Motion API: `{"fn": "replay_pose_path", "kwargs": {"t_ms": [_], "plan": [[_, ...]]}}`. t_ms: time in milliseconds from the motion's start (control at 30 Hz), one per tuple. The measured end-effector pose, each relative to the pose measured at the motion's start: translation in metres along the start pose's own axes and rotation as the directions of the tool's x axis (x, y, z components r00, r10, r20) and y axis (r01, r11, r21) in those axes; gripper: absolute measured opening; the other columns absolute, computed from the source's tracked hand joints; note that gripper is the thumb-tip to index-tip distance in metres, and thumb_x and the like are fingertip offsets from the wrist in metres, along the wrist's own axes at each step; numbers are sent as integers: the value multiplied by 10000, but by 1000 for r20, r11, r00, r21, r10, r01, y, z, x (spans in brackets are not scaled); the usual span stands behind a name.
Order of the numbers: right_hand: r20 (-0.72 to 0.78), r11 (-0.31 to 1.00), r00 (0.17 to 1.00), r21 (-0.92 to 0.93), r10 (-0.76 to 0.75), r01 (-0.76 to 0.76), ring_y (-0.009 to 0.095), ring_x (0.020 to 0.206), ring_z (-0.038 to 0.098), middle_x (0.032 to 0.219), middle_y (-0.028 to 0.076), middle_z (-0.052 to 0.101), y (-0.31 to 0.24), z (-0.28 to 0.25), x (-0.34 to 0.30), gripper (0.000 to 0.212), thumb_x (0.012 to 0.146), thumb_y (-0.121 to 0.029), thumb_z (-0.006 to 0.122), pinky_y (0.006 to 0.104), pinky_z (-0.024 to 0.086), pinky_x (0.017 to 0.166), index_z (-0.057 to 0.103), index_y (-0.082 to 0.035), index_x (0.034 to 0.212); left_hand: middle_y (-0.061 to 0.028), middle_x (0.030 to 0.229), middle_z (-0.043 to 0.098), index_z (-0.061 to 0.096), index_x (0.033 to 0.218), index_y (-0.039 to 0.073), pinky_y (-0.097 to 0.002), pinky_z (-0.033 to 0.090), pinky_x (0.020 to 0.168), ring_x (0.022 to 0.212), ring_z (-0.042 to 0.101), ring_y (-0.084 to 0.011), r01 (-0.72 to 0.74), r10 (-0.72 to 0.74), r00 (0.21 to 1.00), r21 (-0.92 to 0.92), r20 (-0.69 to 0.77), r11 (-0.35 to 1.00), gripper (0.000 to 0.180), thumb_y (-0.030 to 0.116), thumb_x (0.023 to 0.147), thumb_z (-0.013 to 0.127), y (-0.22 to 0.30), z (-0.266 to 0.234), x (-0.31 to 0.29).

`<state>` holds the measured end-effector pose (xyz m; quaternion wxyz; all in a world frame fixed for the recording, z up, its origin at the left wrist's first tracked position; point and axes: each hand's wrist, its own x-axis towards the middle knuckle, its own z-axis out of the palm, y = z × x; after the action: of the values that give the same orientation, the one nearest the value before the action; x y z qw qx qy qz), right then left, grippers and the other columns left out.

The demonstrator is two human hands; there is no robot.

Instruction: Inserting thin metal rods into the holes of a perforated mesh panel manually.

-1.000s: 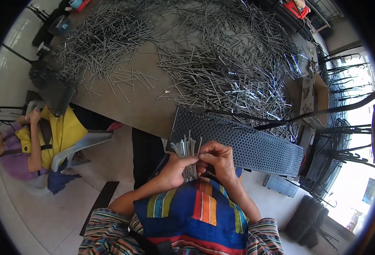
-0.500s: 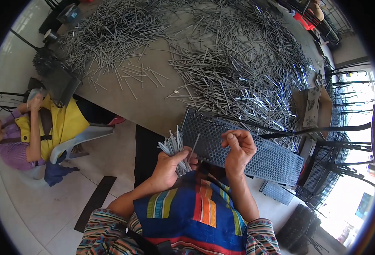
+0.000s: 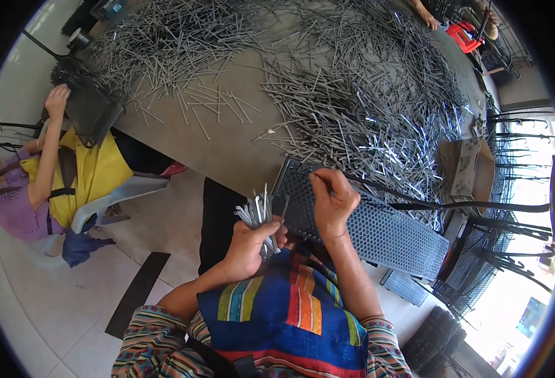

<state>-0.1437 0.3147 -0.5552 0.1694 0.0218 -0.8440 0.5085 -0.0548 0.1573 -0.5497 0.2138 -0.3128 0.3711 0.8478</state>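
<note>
My left hand (image 3: 247, 246) is closed round a bundle of thin metal rods (image 3: 258, 211) with small looped ends, held upright in front of the apron. One rod (image 3: 286, 205) leans apart from the bundle at its right side. Over the left part of a dark perforated metal panel (image 3: 390, 236) is my right hand (image 3: 336, 203), its thumb and fingers pinched together. Whatever those fingers hold, if anything, is too small to make out. The panel lies at the table's near edge, with a long dark bar (image 3: 453, 206) beside its far edge.
Heaps of loose metal rods (image 3: 353, 120) cover much of the table (image 3: 227, 154). A cardboard box (image 3: 477, 167) and dark hooked racks (image 3: 516, 223) stand at the right. At the left a co-worker in a yellow apron (image 3: 88, 176) sits by a dark metal basket (image 3: 95, 116).
My right hand has moved left and slightly up over the panel. My left hand keeps the bundle almost in place. The co-worker at the left has raised an arm to the dark basket.
</note>
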Motion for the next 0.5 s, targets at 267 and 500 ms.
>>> {"fn": "replay_pose_path", "kwargs": {"t_ms": [267, 500], "plan": [[202, 908, 959, -331, -197, 256, 247, 581, 596, 703, 98, 602, -11, 6, 14, 108, 764, -48, 713, 302, 458, 535, 705, -47, 872, -96, 824, 647, 611, 966, 18, -320, 509, 598, 682, 623, -185, 28, -28, 1000, 0, -4, 1000, 84, 43, 885, 611, 5, 3, 1], [530, 800, 761, 231, 374, -554, 58, 564, 552, 706, 36, 666, -15, -14, -6, 101, 788, 19, 669, 230, 441, 498, 665, 8, 888, -114, 828, 667, 622, 970, -12, -329, 546, 614, 681, 651, -196, 50, -50, 998, -9, 35, 999, 123, 27, 855, 638, 6, 9, 1]]}}
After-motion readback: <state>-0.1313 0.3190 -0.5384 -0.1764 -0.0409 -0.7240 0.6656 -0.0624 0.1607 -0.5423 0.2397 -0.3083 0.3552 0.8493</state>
